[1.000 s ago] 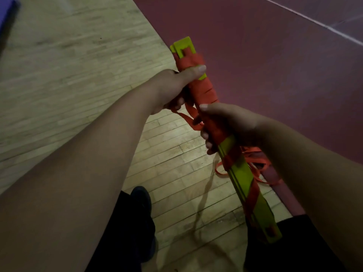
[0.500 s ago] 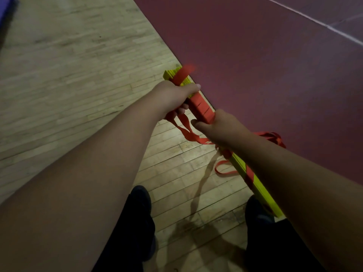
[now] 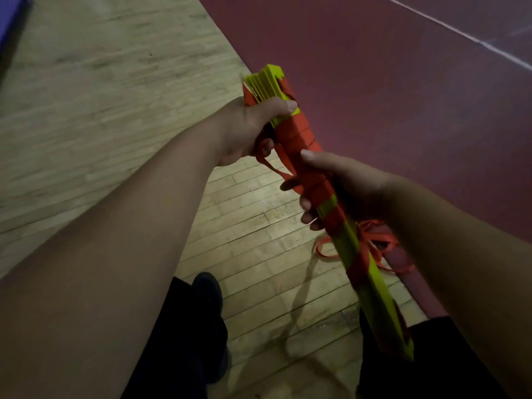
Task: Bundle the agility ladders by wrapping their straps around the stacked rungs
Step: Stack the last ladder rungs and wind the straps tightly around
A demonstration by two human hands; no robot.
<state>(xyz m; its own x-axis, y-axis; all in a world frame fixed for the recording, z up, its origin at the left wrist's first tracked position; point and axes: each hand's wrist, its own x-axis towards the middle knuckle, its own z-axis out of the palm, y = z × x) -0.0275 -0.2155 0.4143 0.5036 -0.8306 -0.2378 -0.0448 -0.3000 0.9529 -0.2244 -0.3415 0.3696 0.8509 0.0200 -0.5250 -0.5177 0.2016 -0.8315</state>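
A stack of yellow-green ladder rungs (image 3: 349,249) slants from upper centre down to the lower right. Orange strap (image 3: 299,133) is wound in tight turns around its upper half. My left hand (image 3: 247,125) grips the stack near its far end, thumb across the top. My right hand (image 3: 339,182) grips the middle of the stack over the wound strap, fingers curled underneath. A slack length of strap (image 3: 276,168) runs between the two hands. More loose strap loops (image 3: 380,249) hang beside the lower part of the stack.
I stand on a pale wooden floor (image 3: 115,96) that meets a dark red court surface (image 3: 374,82) with a white line (image 3: 460,33). My dark shoe (image 3: 208,292) and dark trousers show below. A purple object (image 3: 11,12) lies at the top left corner.
The bundle has been raised and turned, so the far end now shows the rung edges. My right hand has slid down and now wraps the stack. Further orange turns lie between my hands.
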